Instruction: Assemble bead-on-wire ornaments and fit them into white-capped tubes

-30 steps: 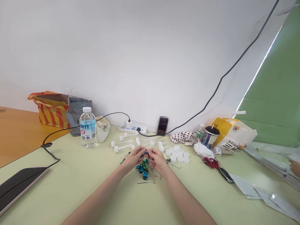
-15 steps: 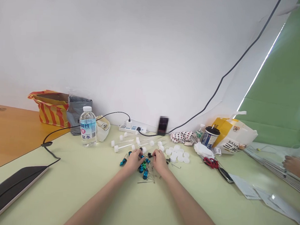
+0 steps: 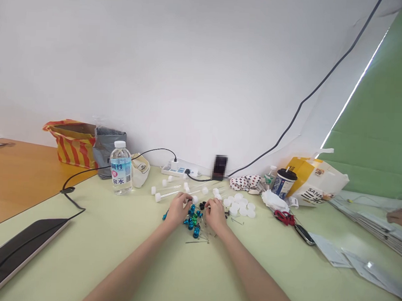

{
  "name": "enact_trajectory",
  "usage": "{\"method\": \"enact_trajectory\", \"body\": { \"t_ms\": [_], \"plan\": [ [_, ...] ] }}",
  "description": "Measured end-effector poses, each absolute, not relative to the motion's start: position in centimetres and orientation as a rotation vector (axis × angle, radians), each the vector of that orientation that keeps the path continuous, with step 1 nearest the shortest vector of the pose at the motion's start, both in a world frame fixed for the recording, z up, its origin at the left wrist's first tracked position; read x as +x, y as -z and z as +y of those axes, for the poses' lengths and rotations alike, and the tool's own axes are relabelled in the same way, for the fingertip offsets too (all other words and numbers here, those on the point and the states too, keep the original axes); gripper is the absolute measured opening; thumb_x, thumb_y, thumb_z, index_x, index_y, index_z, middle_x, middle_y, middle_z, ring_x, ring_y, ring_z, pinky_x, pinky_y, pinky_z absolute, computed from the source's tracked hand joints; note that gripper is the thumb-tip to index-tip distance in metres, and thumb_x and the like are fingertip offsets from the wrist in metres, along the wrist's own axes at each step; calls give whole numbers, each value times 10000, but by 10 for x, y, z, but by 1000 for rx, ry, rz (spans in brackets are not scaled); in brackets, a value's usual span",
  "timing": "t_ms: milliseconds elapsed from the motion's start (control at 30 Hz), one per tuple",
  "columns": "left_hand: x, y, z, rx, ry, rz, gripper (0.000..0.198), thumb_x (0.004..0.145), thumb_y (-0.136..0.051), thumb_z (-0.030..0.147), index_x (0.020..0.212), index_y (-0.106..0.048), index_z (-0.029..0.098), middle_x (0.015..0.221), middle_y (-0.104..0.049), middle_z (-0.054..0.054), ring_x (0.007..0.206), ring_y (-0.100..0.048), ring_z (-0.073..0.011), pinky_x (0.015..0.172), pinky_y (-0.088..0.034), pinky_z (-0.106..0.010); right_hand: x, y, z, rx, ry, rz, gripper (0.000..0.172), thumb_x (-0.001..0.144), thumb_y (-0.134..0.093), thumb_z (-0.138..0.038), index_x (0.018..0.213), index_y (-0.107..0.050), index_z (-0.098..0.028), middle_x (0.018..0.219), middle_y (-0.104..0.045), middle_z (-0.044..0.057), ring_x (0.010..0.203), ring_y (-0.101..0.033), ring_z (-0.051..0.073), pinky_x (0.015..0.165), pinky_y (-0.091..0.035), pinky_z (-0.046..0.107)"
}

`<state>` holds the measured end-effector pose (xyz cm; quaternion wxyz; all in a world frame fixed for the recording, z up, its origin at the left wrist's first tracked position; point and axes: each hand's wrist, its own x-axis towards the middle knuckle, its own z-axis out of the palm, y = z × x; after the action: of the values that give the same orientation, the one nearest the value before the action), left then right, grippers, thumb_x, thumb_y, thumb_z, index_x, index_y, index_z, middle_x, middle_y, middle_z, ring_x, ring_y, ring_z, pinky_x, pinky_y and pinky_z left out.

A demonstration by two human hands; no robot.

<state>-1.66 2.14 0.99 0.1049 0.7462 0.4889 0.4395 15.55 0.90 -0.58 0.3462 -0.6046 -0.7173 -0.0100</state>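
My left hand and my right hand rest on the pale green table, fingers curled, on either side of a pile of small blue and green capacitors. Both sets of fingertips touch pieces at the far edge of the pile; what each pinches is too small to name. Thin metal leads lie just in front of the pile. Clear tubes with white caps lie beyond my left hand. Loose white caps lie beyond my right hand.
A water bottle, a striped bag and a power strip stand at the back. A cup, a yellow-white bag, red scissors and papers lie right. A dark tablet lies left. Another person's hand shows far right.
Both hands have moved apart and lowered onto the table at the pile's edges; a second ago they were together above it. The view shifted slightly.
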Motion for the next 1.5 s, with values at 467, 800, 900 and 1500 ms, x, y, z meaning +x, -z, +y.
{"method": "enact_trajectory", "body": {
  "t_ms": [467, 800, 900, 1500],
  "plan": [
    [-41, -7, 23, 2118, -881, 1972, 216, 728, -490, 216, 935, -481, 157, 860, -543, -86, 775, -549, -220, 667, -402, -304, 147, 1, 2, -1520, 43, -1851, 206, 743, -447, -93, 864, -578, -197, 897, -568, 53, 915, -469, 206, 762, -327, 310],
    [-24, -8, 24, 2494, -794, 1618, 464, 760, -352, 58, 1199, -405, 198, 1014, -528, -94, 835, -556, -192, 743, -407, -304, 144, -3, 0, -1475, 11, -1868, 198, 739, -457, -101, 862, -576, -201, 885, -567, 50, 919, -476, 207, 775, -341, 311],
    [-21, -5, 28, 2454, -794, 1584, 547, 724, -340, 8, 1250, -350, 156, 999, -518, -109, 875, -543, -198, 786, -410, -311, 144, -3, 0, -1460, 4, -1860, 196, 736, -459, -97, 856, -574, -201, 879, -568, 48, 911, -480, 207, 779, -344, 311],
    [-9, -7, 43, 2403, -995, 1449, 120, 761, -456, 257, 843, -492, 177, 889, -417, -45, 766, -528, -190, 746, -445, -344, 144, 1, 3, -1431, -26, -1846, 186, 737, -448, -97, 842, -558, -204, 866, -564, 41, 893, -496, 201, 776, -358, 317]
  ]
}}
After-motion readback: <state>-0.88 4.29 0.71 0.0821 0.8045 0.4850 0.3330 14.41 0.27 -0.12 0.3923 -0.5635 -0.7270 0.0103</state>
